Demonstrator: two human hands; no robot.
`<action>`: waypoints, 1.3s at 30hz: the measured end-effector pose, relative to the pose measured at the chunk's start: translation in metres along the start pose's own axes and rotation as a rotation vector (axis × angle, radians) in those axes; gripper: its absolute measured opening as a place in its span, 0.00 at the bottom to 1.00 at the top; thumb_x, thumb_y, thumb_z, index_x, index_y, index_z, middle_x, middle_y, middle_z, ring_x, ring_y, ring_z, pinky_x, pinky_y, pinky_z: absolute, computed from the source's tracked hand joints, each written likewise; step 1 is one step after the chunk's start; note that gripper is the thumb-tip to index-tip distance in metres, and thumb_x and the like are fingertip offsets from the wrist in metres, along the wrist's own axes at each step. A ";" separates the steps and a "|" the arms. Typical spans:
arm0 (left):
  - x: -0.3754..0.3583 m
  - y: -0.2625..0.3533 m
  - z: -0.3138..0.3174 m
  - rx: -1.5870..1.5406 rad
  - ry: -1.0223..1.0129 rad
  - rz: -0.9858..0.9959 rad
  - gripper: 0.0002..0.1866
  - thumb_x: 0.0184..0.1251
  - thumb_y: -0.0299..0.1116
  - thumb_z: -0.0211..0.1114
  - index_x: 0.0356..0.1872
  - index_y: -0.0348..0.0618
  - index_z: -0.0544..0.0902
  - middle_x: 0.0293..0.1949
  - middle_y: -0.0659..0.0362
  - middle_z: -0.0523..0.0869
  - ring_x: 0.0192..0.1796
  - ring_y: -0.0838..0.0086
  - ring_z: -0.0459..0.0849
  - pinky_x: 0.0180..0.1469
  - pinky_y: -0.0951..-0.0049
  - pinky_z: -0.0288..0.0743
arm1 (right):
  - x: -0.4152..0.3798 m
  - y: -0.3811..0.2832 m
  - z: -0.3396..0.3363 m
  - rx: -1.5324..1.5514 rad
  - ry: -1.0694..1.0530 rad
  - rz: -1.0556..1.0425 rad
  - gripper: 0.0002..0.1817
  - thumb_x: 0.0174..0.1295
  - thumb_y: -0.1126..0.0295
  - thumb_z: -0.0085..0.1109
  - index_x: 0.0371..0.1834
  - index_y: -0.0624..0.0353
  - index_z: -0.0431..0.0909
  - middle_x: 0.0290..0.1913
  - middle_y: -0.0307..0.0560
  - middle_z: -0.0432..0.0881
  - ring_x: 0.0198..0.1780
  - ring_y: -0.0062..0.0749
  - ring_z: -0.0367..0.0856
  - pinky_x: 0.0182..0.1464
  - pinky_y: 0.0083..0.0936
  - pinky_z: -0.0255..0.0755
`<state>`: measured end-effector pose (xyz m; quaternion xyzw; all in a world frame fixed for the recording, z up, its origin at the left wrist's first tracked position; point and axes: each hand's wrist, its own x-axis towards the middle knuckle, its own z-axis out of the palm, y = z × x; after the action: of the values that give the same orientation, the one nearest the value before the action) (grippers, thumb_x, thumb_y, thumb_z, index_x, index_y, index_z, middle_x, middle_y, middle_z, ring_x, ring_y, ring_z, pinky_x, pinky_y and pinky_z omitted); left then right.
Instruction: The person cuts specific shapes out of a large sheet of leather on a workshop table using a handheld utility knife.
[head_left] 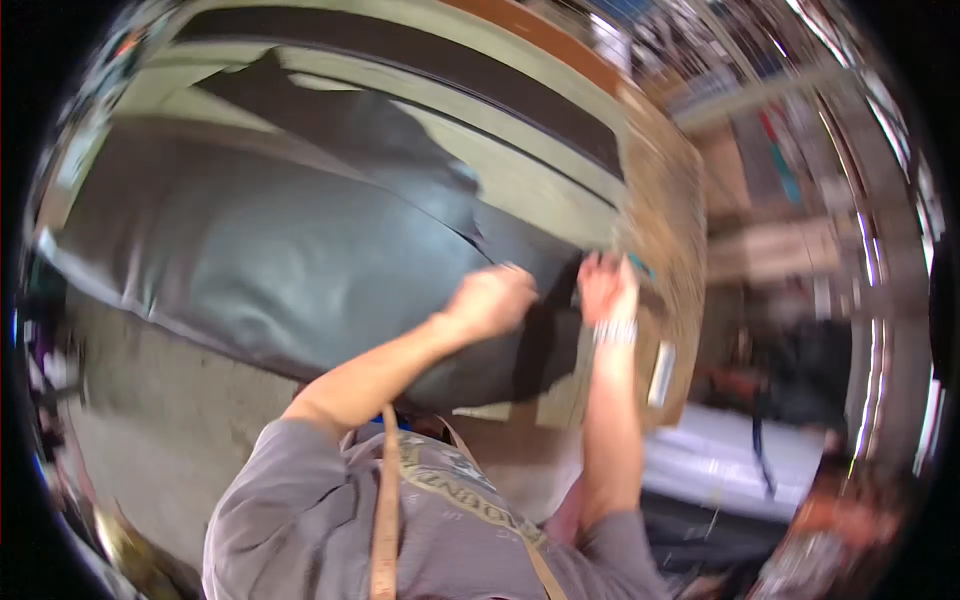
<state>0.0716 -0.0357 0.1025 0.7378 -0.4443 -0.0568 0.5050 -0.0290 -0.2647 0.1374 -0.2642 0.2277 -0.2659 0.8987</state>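
Note:
A large dark, glossy sheet that looks like leather [260, 240] spreads over the table and hangs over its near edge. My left hand [492, 300] is closed at the sheet's right part, where a cut or folded edge runs up to it; motion blurs its fingers. To its right, my right hand [607, 285] is closed too, beside the sheet's dark right end. What it grips is hidden. A small teal thing [641, 265] shows just past its fingers. A bracelet or watch [615, 331] circles the right wrist.
An irregular dark offcut [370, 125] lies across the sheet's far side. Beyond it, a long dark strip [420, 65] runs along the table [655, 200]. A small white object [661, 373] lies near the right edge. A tape measure [385, 510] hangs around my neck.

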 end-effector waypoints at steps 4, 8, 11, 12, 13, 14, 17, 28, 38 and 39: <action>-0.072 -0.056 -0.053 0.247 -0.028 -0.087 0.19 0.60 0.34 0.74 0.51 0.41 0.82 0.57 0.47 0.83 0.64 0.48 0.77 0.66 0.51 0.70 | 0.033 -0.144 0.045 -0.197 -0.078 -0.243 0.11 0.72 0.59 0.58 0.37 0.54 0.78 0.35 0.44 0.83 0.38 0.37 0.81 0.47 0.37 0.77; -0.131 -0.063 -0.073 0.268 -0.205 -0.026 0.27 0.60 0.39 0.75 0.59 0.39 0.80 0.69 0.43 0.75 0.78 0.47 0.63 0.80 0.48 0.53 | -0.024 -0.163 0.138 -0.434 -0.126 -0.432 0.12 0.75 0.61 0.55 0.40 0.58 0.80 0.41 0.47 0.86 0.44 0.40 0.84 0.53 0.38 0.78; -0.143 -0.044 -0.084 -0.147 -0.329 -0.249 0.30 0.69 0.48 0.69 0.65 0.39 0.78 0.72 0.44 0.74 0.77 0.49 0.66 0.79 0.48 0.56 | -0.098 -0.109 0.161 -0.308 -0.322 -0.279 0.14 0.77 0.62 0.52 0.46 0.62 0.80 0.49 0.54 0.86 0.51 0.45 0.84 0.59 0.39 0.76; -0.129 -0.040 -0.087 -0.435 -0.381 -0.403 0.32 0.72 0.53 0.65 0.67 0.39 0.77 0.72 0.44 0.73 0.77 0.49 0.67 0.79 0.48 0.57 | -0.117 -0.089 0.172 -0.276 -0.395 -0.203 0.14 0.77 0.63 0.51 0.48 0.64 0.80 0.52 0.56 0.85 0.53 0.45 0.84 0.59 0.39 0.76; -0.118 -0.039 -0.089 -0.734 -0.404 -0.557 0.35 0.75 0.59 0.61 0.69 0.39 0.76 0.73 0.44 0.72 0.77 0.49 0.67 0.79 0.48 0.57 | -0.140 -0.072 0.179 -0.326 -0.372 -0.276 0.15 0.77 0.65 0.51 0.52 0.66 0.80 0.54 0.57 0.85 0.54 0.46 0.83 0.60 0.40 0.76; -0.108 -0.046 -0.086 -0.993 -0.393 -0.635 0.47 0.73 0.73 0.50 0.74 0.38 0.69 0.74 0.45 0.70 0.77 0.49 0.67 0.78 0.49 0.59 | -0.161 -0.054 0.187 -0.376 -0.361 -0.341 0.16 0.77 0.66 0.50 0.55 0.68 0.79 0.56 0.58 0.84 0.56 0.46 0.83 0.60 0.41 0.76; -0.070 -0.082 -0.081 -1.717 -0.190 -0.824 0.60 0.64 0.83 0.46 0.82 0.39 0.52 0.80 0.44 0.59 0.79 0.48 0.63 0.78 0.46 0.58 | -0.233 -0.047 0.195 -0.541 -0.357 -0.556 0.21 0.76 0.69 0.50 0.68 0.68 0.71 0.65 0.60 0.79 0.62 0.45 0.79 0.63 0.43 0.74; 0.006 -0.122 -0.226 -1.930 0.488 -0.366 0.53 0.64 0.79 0.53 0.73 0.40 0.71 0.72 0.48 0.74 0.73 0.51 0.71 0.75 0.43 0.62 | -0.474 -0.063 0.175 -0.375 -0.485 -0.724 0.20 0.84 0.59 0.39 0.61 0.65 0.71 0.45 0.49 0.76 0.35 0.40 0.77 0.44 0.37 0.79; -0.265 -0.012 -0.514 -1.330 1.011 -0.220 0.25 0.54 0.45 0.68 0.51 0.41 0.85 0.46 0.52 0.90 0.47 0.59 0.88 0.56 0.55 0.80 | -0.350 0.120 0.124 -0.713 -0.096 -0.590 0.11 0.77 0.66 0.53 0.51 0.60 0.82 0.43 0.45 0.83 0.39 0.26 0.78 0.39 0.18 0.78; -0.302 -0.003 -0.539 -1.308 1.029 -0.189 0.25 0.55 0.43 0.66 0.51 0.37 0.85 0.46 0.49 0.90 0.47 0.58 0.88 0.56 0.55 0.82 | -0.343 0.130 0.140 -0.568 -0.117 -0.332 0.11 0.77 0.66 0.53 0.51 0.60 0.82 0.42 0.44 0.83 0.39 0.27 0.79 0.41 0.20 0.78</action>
<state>0.1796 0.5541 0.2500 0.2642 0.0281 -0.0012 0.9641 -0.1642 0.0834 0.2584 -0.5523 0.1944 -0.3191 0.7452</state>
